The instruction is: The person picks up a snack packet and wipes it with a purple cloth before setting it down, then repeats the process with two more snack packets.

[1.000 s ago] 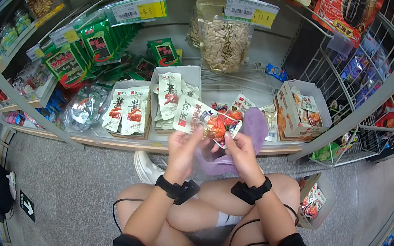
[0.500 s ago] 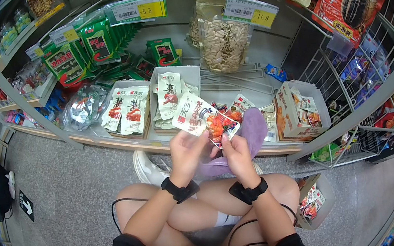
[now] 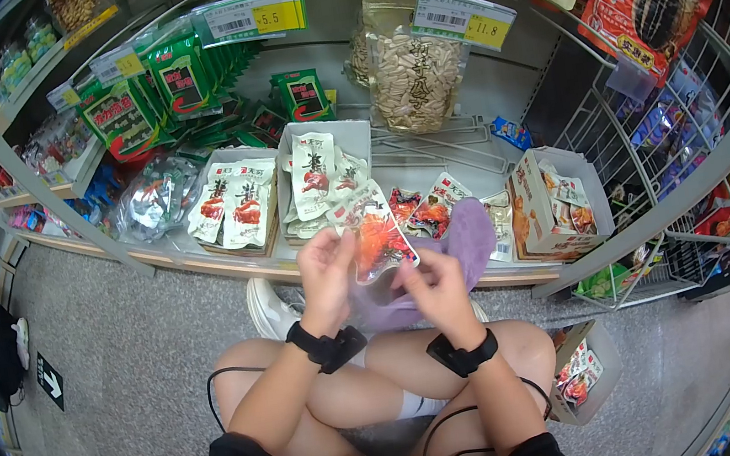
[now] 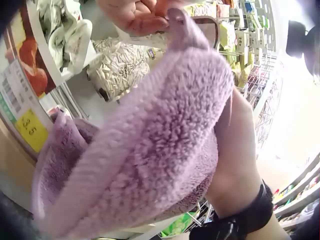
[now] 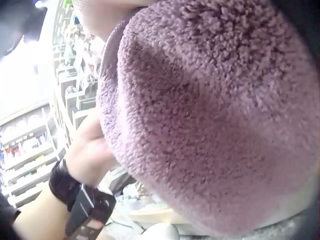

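In the head view my left hand (image 3: 327,279) pinches the left edge of a white food packet (image 3: 376,243) with a red-orange food picture. My right hand (image 3: 440,290) grips a fluffy purple cloth (image 3: 472,246), its fingertips right at the packet's lower right corner. The cloth hangs below and behind both hands. In the left wrist view the purple cloth (image 4: 160,135) covers most of the picture, with left fingers (image 4: 142,20) above it and the right hand (image 4: 237,145) beyond. The right wrist view is largely filled by the cloth (image 5: 215,110).
Two open boxes of white packets (image 3: 242,203) (image 3: 317,174) stand on the low shelf, with loose packets (image 3: 436,205) to their right. Farther right is another box (image 3: 562,207), beside a wire basket rack (image 3: 668,216). An open carton of packets (image 3: 587,374) sits by my right knee.
The packet has swung from a slant to nearly upright and shifted left. My left hand has moved slightly up, and my right fingers have slid left along with the packet's lower corner.
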